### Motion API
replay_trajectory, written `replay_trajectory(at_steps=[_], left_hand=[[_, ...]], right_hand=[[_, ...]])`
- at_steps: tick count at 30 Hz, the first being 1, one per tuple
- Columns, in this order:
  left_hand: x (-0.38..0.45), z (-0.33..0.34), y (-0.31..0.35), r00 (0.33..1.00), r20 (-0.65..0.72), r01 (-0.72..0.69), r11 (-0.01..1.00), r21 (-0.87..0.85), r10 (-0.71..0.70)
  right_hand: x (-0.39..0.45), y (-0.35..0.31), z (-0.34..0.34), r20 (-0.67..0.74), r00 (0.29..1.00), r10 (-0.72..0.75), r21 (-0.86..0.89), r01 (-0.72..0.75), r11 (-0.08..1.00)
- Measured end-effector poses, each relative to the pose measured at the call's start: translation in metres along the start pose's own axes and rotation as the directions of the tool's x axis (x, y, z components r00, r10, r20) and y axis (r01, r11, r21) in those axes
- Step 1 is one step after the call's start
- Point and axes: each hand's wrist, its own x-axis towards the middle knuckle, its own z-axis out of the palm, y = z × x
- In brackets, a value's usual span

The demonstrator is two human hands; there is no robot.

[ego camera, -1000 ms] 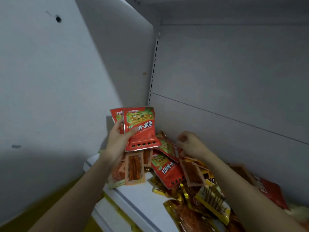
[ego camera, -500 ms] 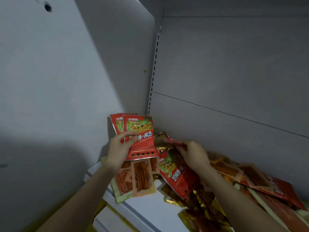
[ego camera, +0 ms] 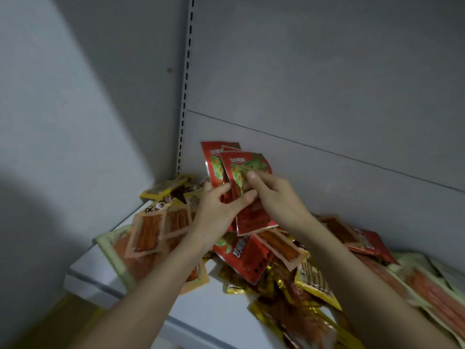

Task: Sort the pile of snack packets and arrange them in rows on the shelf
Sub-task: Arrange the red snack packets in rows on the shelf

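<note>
A stack of red snack packets (ego camera: 227,162) stands upright above the pile, held from both sides. My left hand (ego camera: 216,210) grips the stack with the thumb on its front. My right hand (ego camera: 271,195) pinches the front red packet (ego camera: 251,217) near its top. Under them a mixed pile lies on the white shelf (ego camera: 216,303): another red packet (ego camera: 247,258), orange windowed packets (ego camera: 148,233), gold foil packets (ego camera: 297,321) and yellow packets (ego camera: 166,188) in the back corner.
The grey back panel (ego camera: 327,84) and a slotted upright (ego camera: 186,84) rise behind the pile. A side wall (ego camera: 75,96) closes the left. More red and pale packets (ego camera: 415,280) trail to the right. The shelf's front edge (ego camera: 83,283) is at lower left.
My right hand left the pile with a red packet and brought it against the stack in my left hand. The camera dropped and shifted, so the pile sits more to the centre.
</note>
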Motion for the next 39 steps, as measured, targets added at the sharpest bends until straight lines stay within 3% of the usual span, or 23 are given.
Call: replay_trajectory(at_steps=[2, 4, 6, 7, 12, 18, 24, 28, 31, 39], left_hand=[[0.002, 0.009, -0.002, 1.000, 0.010, -0.005, 0.999, -0.035, 0.005], [0.004, 0.018, -0.007, 0.999, 0.045, 0.023, 0.994, -0.106, -0.018], [0.002, 0.028, -0.005, 0.997, 0.074, 0.049, 0.984, -0.174, -0.036], [0.001, 0.036, -0.002, 0.996, 0.082, 0.055, 0.977, -0.206, -0.039], [-0.009, 0.087, 0.011, 0.991, 0.133, 0.057, 0.964, -0.259, -0.023], [-0.033, 0.148, 0.028, 0.982, 0.185, 0.086, 0.944, -0.317, -0.027], [-0.098, 0.222, 0.050, 0.956, 0.292, 0.131, 0.923, -0.362, -0.022], [-0.167, 0.281, 0.066, 0.950, 0.305, 0.179, 0.914, -0.364, -0.065], [-0.218, 0.325, 0.086, 0.936, 0.341, 0.208, 0.911, -0.355, -0.081], [-0.327, 0.461, 0.134, 0.906, 0.417, 0.252, 0.886, -0.389, -0.075]], right_hand=[[-0.010, 0.002, -0.017, -0.041, 0.999, 0.021, 0.097, -0.017, 0.995], [-0.021, 0.006, -0.039, -0.242, 0.970, 0.019, 0.116, 0.009, 0.993], [-0.034, 0.014, -0.061, -0.431, 0.903, 0.004, -0.038, -0.023, 0.999], [-0.042, 0.018, -0.070, -0.452, 0.892, 0.023, -0.096, -0.074, 0.993], [-0.086, 0.036, -0.100, -0.391, 0.895, 0.217, 0.037, -0.220, 0.975], [-0.137, 0.047, -0.151, -0.561, 0.759, 0.331, 0.199, -0.264, 0.944], [-0.231, 0.062, -0.199, -0.621, 0.706, 0.341, 0.281, -0.206, 0.937], [-0.315, 0.078, -0.235, -0.670, 0.688, 0.278, 0.188, -0.206, 0.961], [-0.380, 0.083, -0.262, -0.671, 0.679, 0.298, 0.221, -0.201, 0.954], [-0.536, 0.091, -0.356, -0.746, 0.562, 0.357, 0.247, -0.264, 0.932]])
